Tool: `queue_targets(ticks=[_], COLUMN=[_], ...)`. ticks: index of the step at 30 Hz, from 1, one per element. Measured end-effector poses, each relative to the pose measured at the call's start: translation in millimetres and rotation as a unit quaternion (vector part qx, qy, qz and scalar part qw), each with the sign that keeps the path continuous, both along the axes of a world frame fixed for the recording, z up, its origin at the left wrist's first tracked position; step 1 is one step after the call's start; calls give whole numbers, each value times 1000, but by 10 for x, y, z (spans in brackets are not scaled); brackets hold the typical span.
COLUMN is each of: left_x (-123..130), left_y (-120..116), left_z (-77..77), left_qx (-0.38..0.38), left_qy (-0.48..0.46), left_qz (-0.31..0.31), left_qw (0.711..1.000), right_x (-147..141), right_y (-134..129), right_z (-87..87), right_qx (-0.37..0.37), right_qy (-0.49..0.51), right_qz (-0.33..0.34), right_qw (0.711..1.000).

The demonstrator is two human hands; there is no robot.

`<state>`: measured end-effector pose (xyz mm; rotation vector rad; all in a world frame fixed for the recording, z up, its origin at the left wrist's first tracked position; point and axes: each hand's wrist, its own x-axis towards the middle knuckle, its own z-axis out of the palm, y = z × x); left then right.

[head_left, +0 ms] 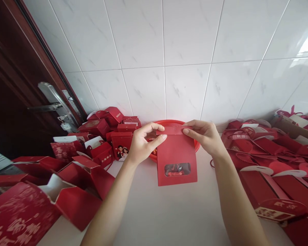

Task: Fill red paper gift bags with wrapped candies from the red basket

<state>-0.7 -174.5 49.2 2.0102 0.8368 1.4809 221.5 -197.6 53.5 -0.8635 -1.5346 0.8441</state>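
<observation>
A red paper gift bag (176,147) hangs upright between my hands above the white table. Its top edge is folded over in a narrow flap with a small hole in the middle. Through a clear window low on the bag, wrapped pieces show inside. My left hand (148,138) pinches the left end of the flap between thumb and fingers. At the right end, my right hand (201,135) grips the flap the same way. Behind the bag stands a red plastic basket (169,122), mostly hidden, with some shiny contents just visible at its left.
Open red gift boxes (79,198) crowd the left side, near a dark door with a metal handle (47,107). Closed red boxes (264,191) are packed along the right, beside a cardboard carton (284,123). A white tiled wall (143,34) rises behind the white table (169,215).
</observation>
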Motion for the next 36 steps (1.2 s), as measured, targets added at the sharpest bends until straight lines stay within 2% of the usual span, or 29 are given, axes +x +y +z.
queue_targets(ticks=[4, 7, 12, 15, 17, 19, 22, 25, 28, 32, 36], left_x=[-7, -19, -27, -37, -61, -94, -112, -61, 4, 22, 13], left_y=[2, 16, 59, 114, 164, 207, 213, 148, 81, 74, 99], left_z=[-6, -25, -41, -49, -56, -58, -47, -29, -18, -29, -44], left_qx=[-5, -7, -69, -66, -43, 0, 57, 53, 45, 60, 51], left_qy=[7, 1, 5, -41, -121, -183, -170, -139, -129, -111, -95], left_qz=[-20, -7, -7, -5, 17, 70, 131, 97, 67, 72, 65], left_qw=[1000, 1000, 998, 997, 992, 981, 975, 984, 988, 989, 992], right_x=[8, 14, -26, -72, -92, -95, -80, -70, -76, -92, -104], right_y=[12, 24, 35, 15, -9, -29, -38, -33, -37, -38, -32], right_z=[-13, -32, -55, -41, -19, 6, 28, 27, 19, 13, 14], right_qx=[8, 14, 31, 66, 91, 117, 130, 113, 93, 68, 64], right_qy=[4, -6, -26, -1, 45, 73, 75, 64, 44, 23, 17], right_qz=[0, -18, -31, -51, -59, -66, -87, -106, -95, -50, -45], right_qw=[1000, 1000, 999, 997, 993, 988, 985, 986, 990, 996, 997])
